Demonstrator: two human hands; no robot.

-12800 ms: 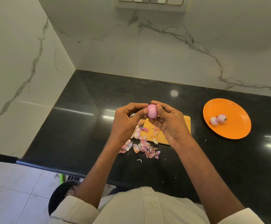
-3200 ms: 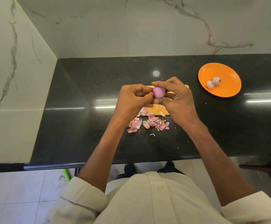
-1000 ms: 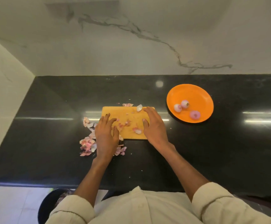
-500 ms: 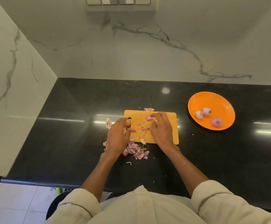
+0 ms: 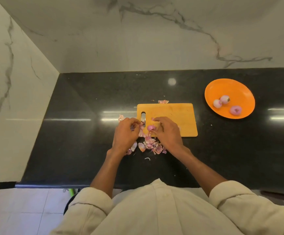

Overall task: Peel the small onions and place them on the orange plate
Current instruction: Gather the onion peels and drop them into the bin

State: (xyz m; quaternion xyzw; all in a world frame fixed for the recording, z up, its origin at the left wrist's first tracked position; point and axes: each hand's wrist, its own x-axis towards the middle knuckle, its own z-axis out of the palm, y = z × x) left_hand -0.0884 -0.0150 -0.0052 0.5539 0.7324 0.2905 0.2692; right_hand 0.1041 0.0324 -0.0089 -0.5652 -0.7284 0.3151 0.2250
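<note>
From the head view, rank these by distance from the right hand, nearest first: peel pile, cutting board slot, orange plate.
From the right hand:
1. Peel pile, on the counter just left of it, by the wrist.
2. Cutting board slot, at the board's left end, beyond the fingertips; close to the pile's rank.
3. Orange plate, far right, clearly farthest.

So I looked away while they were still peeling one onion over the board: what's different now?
That onion now lies on the orange plate, making three. Both hands have dropped to the cutting board, left hand and right hand gathering peels. Board and plate stayed put.
</note>
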